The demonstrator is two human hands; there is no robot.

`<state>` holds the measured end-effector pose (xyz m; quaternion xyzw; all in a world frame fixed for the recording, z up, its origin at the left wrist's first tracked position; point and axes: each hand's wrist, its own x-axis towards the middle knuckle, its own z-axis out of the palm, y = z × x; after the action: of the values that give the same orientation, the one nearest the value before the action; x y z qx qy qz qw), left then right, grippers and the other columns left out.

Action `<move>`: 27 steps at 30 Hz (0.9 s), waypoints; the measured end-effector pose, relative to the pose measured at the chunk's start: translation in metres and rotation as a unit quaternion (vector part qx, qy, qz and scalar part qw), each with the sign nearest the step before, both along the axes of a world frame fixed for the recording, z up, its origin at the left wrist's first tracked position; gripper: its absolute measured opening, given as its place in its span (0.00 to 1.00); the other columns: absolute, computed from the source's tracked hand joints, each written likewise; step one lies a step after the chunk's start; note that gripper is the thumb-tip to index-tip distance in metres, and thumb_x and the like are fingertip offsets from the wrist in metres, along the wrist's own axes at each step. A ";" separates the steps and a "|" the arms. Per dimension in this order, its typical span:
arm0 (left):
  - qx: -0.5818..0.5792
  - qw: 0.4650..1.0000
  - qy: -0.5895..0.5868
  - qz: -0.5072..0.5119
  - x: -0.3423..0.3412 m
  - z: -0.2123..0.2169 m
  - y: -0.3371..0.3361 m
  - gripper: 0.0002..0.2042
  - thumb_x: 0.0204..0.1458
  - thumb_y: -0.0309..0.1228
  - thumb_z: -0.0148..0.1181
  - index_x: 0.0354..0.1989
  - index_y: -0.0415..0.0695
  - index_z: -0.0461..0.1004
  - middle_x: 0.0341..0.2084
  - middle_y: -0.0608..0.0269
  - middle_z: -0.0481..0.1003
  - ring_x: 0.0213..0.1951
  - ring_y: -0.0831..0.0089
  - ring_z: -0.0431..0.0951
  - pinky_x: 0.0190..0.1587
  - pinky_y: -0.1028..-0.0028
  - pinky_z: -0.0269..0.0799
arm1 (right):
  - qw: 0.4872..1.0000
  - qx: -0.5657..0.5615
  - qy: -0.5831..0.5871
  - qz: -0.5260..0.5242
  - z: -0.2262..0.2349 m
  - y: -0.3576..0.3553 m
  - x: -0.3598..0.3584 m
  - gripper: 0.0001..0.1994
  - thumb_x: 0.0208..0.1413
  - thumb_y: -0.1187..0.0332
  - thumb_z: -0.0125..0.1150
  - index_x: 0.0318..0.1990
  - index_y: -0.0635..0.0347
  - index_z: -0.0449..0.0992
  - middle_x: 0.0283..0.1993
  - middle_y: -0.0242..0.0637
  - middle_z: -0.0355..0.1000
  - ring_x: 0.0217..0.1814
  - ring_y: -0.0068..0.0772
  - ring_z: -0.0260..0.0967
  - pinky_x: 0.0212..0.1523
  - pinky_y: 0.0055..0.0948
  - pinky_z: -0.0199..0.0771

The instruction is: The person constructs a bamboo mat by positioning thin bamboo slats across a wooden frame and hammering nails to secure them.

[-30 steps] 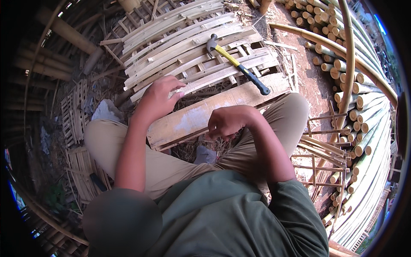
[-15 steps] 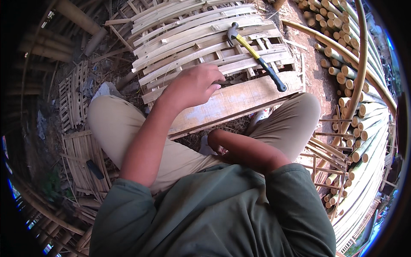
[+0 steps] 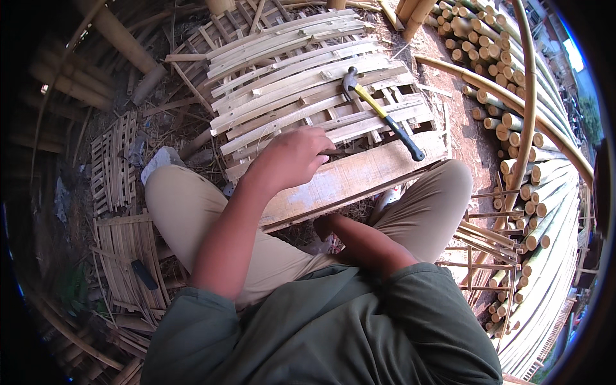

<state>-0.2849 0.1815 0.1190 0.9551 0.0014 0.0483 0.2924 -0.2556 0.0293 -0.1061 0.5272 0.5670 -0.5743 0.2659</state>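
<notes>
The left hand (image 3: 292, 157) is curled above the near plank (image 3: 359, 179), finger and thumb closed on a dark slim piece (image 3: 333, 153) that points right; what kind of thing it is cannot be made out. The right hand (image 3: 325, 226) hangs low in the shade on the near side of the plank, between the bent knees, and whether it is open or closed I cannot tell.

The plank runs from near left to far right, its top pale and smeared with grey-white. Just beyond it lies a panel of light wooden slats (image 3: 289, 83) crossed over one another. A hammer (image 3: 371, 101) with a yellow and black handle lies across the right part of the slats, its head far and its handle end over the plank.

At right is a stack of cut bamboo poles (image 3: 542, 208), with a frame of thin sticks (image 3: 470, 263) near it. At left are a small slatted panel (image 3: 114, 163) and, nearer, a black object (image 3: 144, 274) on more strips (image 3: 122, 250)
</notes>
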 end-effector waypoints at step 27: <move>-0.270 0.936 0.183 -0.132 -0.018 0.020 -0.028 0.34 0.51 0.43 0.66 0.62 0.37 0.61 0.48 0.52 0.72 0.49 0.69 0.72 0.53 0.70 0.68 | 0.691 0.411 0.195 -0.562 0.252 -0.067 0.096 0.14 0.56 0.69 0.59 0.47 0.67 0.72 0.40 0.35 0.74 0.41 0.23 0.70 0.44 0.26 0.71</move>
<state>-0.3026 0.1535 0.1392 0.8242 -0.0578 -0.1686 0.5375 -0.1592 -0.0380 0.1460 0.6802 0.3833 -0.4157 -0.4665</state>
